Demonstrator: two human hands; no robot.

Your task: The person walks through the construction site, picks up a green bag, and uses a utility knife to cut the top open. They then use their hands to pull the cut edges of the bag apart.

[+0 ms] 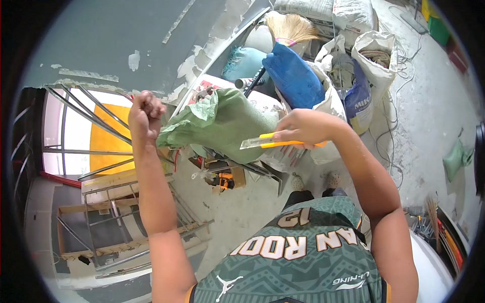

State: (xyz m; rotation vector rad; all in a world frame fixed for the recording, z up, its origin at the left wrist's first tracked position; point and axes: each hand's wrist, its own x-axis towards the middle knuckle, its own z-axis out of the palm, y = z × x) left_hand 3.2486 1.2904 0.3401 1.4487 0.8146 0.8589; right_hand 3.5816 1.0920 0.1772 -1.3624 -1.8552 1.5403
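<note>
In my right hand (309, 126) is a yellow utility knife (270, 142), its blade end pointing left over a green woven sack (235, 118). The fingers wrap the handle from above. My left hand (146, 113) is raised at the left, closed in a fist beside the lower edge of the grey wall panel (116, 40). I cannot tell whether that fist holds anything. The crumpled mouth of the green sack spreads just right of my left wrist.
Behind the sack stand a blue bag (294, 76), a straw broom (290, 29) and an open white sack (376, 55). Metal framing (96, 151) lies at left. An orange power tool (225, 180) rests below the sack. Cables (395, 116) run along the floor at right.
</note>
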